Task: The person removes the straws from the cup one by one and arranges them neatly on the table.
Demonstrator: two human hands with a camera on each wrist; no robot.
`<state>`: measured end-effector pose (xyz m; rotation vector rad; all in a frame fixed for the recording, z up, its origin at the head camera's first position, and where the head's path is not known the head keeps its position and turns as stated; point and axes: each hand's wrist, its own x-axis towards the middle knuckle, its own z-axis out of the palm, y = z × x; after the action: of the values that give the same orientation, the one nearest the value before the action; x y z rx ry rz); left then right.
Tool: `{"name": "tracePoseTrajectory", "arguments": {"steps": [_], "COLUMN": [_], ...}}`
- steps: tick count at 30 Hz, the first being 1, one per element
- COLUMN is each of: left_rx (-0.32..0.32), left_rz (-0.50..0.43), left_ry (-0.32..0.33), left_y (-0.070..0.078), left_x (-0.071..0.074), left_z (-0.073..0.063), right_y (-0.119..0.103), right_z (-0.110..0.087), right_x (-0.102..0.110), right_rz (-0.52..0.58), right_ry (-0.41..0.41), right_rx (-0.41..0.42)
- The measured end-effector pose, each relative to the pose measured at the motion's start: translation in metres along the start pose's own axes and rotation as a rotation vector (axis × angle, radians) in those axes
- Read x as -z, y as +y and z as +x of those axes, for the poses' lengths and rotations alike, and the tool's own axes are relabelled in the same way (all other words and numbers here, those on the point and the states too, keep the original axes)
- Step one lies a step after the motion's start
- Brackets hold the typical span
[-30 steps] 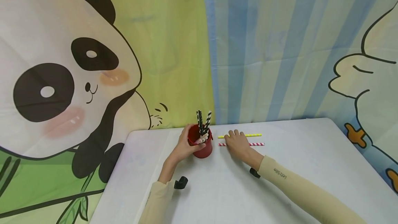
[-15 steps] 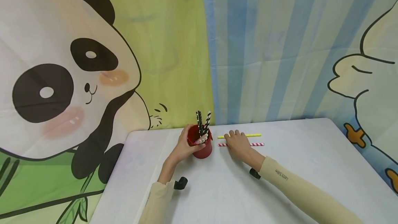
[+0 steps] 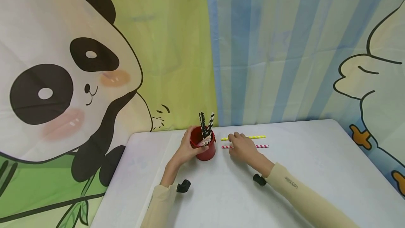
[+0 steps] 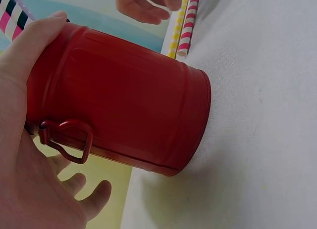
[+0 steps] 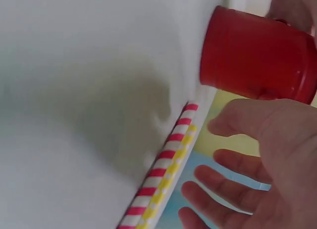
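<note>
My left hand (image 3: 186, 150) grips the rim of a small red metal bucket (image 3: 207, 154), thumb on the near side. Several patterned paper straws (image 3: 210, 120) stand in the bucket, some black and white, with paler ends lower at its rim. A wire handle (image 4: 72, 140) hangs on the bucket's side in the left wrist view. Above two straws lying on the table hovers my right hand (image 3: 245, 150), fingers loosely bent, holding nothing in the right wrist view (image 5: 282, 164). Those are a yellow-and-white straw (image 3: 257, 137) and a red-and-white striped straw (image 3: 262, 146), side by side.
A white-covered table (image 3: 300, 164) spreads beneath both hands. Close behind its far edge hangs a printed curtain (image 3: 177, 62) with a panda figure. A black wrist device (image 3: 184, 186) sits below the left wrist, another (image 3: 259, 179) below the right.
My right wrist and forearm have turned and shifted slightly, and the fingers have moved a little over the straws. The left hand stays on the bucket, and the two straws lie as before.
</note>
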<state>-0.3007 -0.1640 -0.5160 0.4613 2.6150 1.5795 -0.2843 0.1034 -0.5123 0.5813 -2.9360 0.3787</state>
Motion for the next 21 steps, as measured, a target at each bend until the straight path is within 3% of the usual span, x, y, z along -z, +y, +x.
{"name": "tracePoseTrajectory", "arguments": {"steps": [11, 21], "left_rx": [-0.009, -0.005], "left_rz": [-0.023, -0.018], "left_ry": [0.004, 0.007], "left_y": [0.0, 0.004], "left_x": [-0.001, -0.001], "left_z": [-0.002, -0.002], "right_y": [-0.021, -0.059], "right_z": [-0.01, -0.011], "right_x": [-0.006, -0.004], "right_rz": [0.367, 0.54], "right_ry": [0.165, 0.453], "right_rx": [-0.073, 0.053]}}
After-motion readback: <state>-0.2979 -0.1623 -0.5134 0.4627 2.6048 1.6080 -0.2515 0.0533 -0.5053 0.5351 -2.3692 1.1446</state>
